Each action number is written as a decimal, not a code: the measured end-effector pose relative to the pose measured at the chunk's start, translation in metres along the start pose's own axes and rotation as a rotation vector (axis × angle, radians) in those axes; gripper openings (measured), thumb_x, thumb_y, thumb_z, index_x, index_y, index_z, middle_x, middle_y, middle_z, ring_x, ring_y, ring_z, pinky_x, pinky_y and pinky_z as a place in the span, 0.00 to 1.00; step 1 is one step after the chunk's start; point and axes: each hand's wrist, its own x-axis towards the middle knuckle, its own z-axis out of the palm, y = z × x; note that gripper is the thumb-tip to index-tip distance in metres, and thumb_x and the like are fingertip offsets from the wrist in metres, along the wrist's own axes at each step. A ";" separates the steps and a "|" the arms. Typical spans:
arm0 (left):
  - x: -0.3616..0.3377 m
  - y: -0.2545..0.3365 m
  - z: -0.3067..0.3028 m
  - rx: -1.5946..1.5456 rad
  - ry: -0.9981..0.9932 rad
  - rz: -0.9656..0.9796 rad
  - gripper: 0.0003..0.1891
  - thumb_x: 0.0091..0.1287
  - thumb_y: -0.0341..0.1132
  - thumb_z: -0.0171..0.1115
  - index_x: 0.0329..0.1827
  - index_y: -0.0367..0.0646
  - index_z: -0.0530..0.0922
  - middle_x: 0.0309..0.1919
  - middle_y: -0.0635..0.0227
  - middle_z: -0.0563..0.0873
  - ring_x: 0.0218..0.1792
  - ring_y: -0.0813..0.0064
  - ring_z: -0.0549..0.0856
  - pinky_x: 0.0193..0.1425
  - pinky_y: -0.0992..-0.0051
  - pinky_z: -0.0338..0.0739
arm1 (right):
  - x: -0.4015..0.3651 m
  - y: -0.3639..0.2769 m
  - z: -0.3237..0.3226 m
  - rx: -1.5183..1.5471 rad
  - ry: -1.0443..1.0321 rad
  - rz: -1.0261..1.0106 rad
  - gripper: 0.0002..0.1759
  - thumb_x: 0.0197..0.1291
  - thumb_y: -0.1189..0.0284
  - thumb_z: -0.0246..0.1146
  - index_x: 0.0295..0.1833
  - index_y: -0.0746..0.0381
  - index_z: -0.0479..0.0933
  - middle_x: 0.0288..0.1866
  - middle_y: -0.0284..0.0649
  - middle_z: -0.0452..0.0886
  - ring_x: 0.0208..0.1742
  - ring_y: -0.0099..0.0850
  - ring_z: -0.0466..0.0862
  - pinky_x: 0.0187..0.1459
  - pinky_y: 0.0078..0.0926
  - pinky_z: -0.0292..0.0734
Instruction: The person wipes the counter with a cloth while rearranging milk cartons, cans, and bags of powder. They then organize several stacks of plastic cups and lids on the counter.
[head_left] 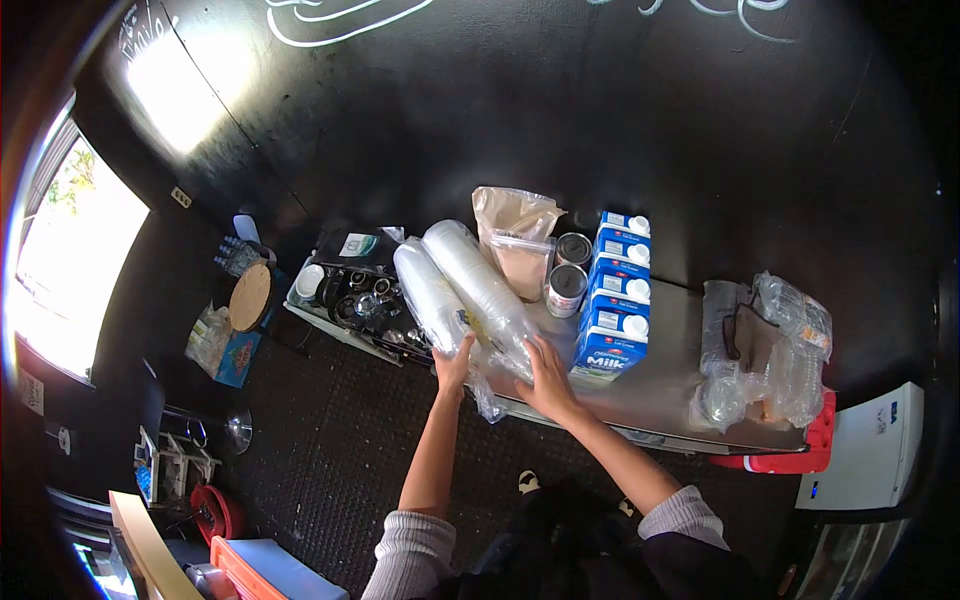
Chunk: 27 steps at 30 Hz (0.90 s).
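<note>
Two long stacks of clear plastic cups in plastic wrap lie side by side, slanting across the metal counter [660, 395]. My left hand [453, 365] touches the lower end of the left cup stack [430, 290], fingers apart. At the lower end of the right cup stack [475, 275] rests my right hand [546, 380], its fingers spread on the wrap. Loose plastic wrap hangs between my hands over the counter's front edge. Right of the stacks stand bags of brown powder [520, 262], two cans [567, 285] and a row of blue milk cartons [612, 300].
A black tray of metal tools [375, 305] is at the counter's left. Clear plastic-wrapped packs [800, 345] lie at its right end, near a red cooler [800, 455] and a white box [865, 450]. An orange crate [245, 570] stands on the lower left.
</note>
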 end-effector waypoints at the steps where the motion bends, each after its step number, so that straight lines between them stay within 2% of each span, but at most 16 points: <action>1: 0.005 -0.007 -0.002 0.017 0.022 -0.001 0.33 0.54 0.43 0.71 0.58 0.33 0.68 0.46 0.58 0.80 0.44 0.67 0.81 0.44 0.68 0.77 | 0.000 0.000 0.000 0.000 0.000 0.000 0.42 0.44 0.73 0.68 0.65 0.66 0.57 0.65 0.56 0.58 0.66 0.54 0.61 0.64 0.46 0.59; 6: -0.002 0.002 -0.008 -0.032 0.000 -0.026 0.35 0.52 0.44 0.72 0.58 0.33 0.68 0.47 0.58 0.79 0.44 0.64 0.81 0.39 0.67 0.80 | 0.002 0.000 0.002 0.001 -0.027 0.024 0.41 0.45 0.72 0.68 0.65 0.67 0.57 0.66 0.56 0.56 0.66 0.54 0.60 0.65 0.45 0.58; 8: 0.009 -0.013 -0.015 -0.058 -0.048 -0.079 0.47 0.48 0.45 0.75 0.64 0.31 0.57 0.55 0.52 0.72 0.53 0.63 0.75 0.53 0.66 0.74 | 0.003 0.000 0.004 0.006 -0.027 0.020 0.41 0.45 0.72 0.68 0.66 0.66 0.57 0.66 0.56 0.56 0.67 0.54 0.60 0.65 0.45 0.58; 12: -0.001 -0.003 -0.014 -0.073 0.035 -0.092 0.48 0.47 0.46 0.75 0.64 0.31 0.56 0.56 0.52 0.72 0.54 0.63 0.75 0.55 0.65 0.72 | 0.004 0.000 0.006 -0.003 -0.037 0.011 0.42 0.46 0.69 0.67 0.67 0.66 0.56 0.67 0.56 0.56 0.67 0.52 0.59 0.64 0.47 0.56; 15: 0.004 -0.011 -0.018 -0.053 0.084 -0.114 0.48 0.46 0.46 0.75 0.64 0.31 0.56 0.55 0.52 0.72 0.54 0.63 0.75 0.57 0.65 0.71 | 0.003 -0.001 0.007 0.005 -0.030 0.025 0.41 0.46 0.72 0.67 0.66 0.65 0.57 0.67 0.55 0.55 0.67 0.53 0.59 0.65 0.47 0.56; 17: 0.009 -0.017 -0.022 -0.043 0.080 -0.088 0.49 0.45 0.47 0.75 0.65 0.31 0.56 0.55 0.52 0.72 0.51 0.64 0.77 0.47 0.67 0.77 | 0.004 -0.002 0.006 0.003 -0.032 0.028 0.41 0.46 0.72 0.67 0.66 0.65 0.57 0.67 0.55 0.55 0.67 0.54 0.59 0.65 0.47 0.56; 18: 0.005 -0.012 -0.022 -0.042 0.080 -0.088 0.49 0.45 0.47 0.75 0.65 0.31 0.56 0.55 0.52 0.72 0.51 0.64 0.77 0.47 0.67 0.77 | 0.004 -0.002 0.006 0.000 -0.035 0.030 0.41 0.46 0.72 0.67 0.66 0.65 0.57 0.67 0.55 0.55 0.67 0.54 0.59 0.65 0.47 0.56; 20: -0.004 -0.001 -0.022 -0.070 0.047 -0.101 0.50 0.45 0.48 0.76 0.65 0.31 0.56 0.54 0.52 0.72 0.46 0.65 0.79 0.34 0.72 0.79 | 0.004 -0.002 0.005 0.002 -0.032 0.024 0.41 0.46 0.72 0.67 0.66 0.65 0.56 0.67 0.55 0.55 0.67 0.54 0.59 0.65 0.47 0.56; 21: -0.005 -0.001 -0.022 -0.070 0.048 -0.102 0.50 0.45 0.48 0.76 0.65 0.31 0.56 0.54 0.52 0.72 0.46 0.65 0.79 0.34 0.72 0.79 | 0.005 -0.002 0.004 0.005 -0.029 0.017 0.41 0.46 0.72 0.67 0.66 0.65 0.56 0.67 0.55 0.55 0.67 0.54 0.59 0.65 0.47 0.57; 23: -0.007 -0.001 -0.023 -0.051 0.092 -0.057 0.52 0.43 0.48 0.77 0.66 0.31 0.55 0.53 0.52 0.72 0.41 0.67 0.80 0.25 0.75 0.77 | 0.005 -0.003 0.003 0.004 -0.031 0.018 0.41 0.46 0.72 0.67 0.66 0.65 0.56 0.67 0.55 0.55 0.67 0.54 0.59 0.65 0.46 0.57; 27: -0.014 -0.005 -0.030 0.019 0.164 -0.061 0.54 0.43 0.48 0.77 0.67 0.31 0.53 0.55 0.50 0.71 0.46 0.65 0.79 0.31 0.72 0.79 | 0.004 -0.002 0.003 0.006 -0.028 0.015 0.41 0.46 0.72 0.67 0.66 0.66 0.56 0.67 0.55 0.55 0.67 0.54 0.59 0.65 0.46 0.57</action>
